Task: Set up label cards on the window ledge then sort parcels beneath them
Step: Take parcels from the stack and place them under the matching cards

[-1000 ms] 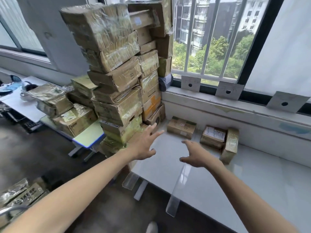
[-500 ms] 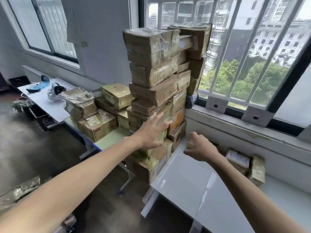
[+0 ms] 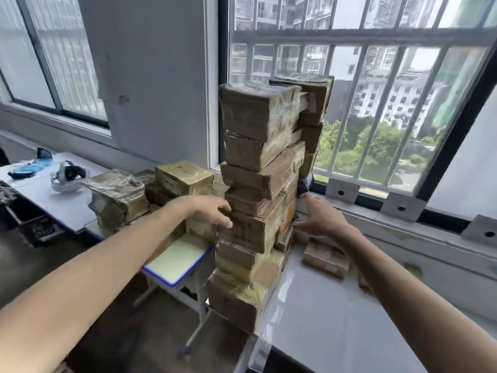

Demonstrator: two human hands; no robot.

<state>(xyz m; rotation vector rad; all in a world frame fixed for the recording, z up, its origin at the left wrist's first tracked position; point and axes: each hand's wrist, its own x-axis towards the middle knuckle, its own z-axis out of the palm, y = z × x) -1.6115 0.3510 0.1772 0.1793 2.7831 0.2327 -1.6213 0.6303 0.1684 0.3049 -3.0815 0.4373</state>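
I bracket one box (image 3: 250,227) mid-stack with my left hand (image 3: 212,211) and right hand (image 3: 320,219), fingers spread wide and gripping nothing, so the stack (image 3: 261,162) stays steady.

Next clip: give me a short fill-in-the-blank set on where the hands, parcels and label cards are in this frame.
1. Both hands reach toward the tall stack of parcels: the left hand at its left side, the right hand at its ____ side.
2. The label cards lean on the window ____.
3. Each card has a dark ____ at its centre.
4. A single parcel lies on the white table, under the right ____.

Missing words: right; ledge; dot; hand
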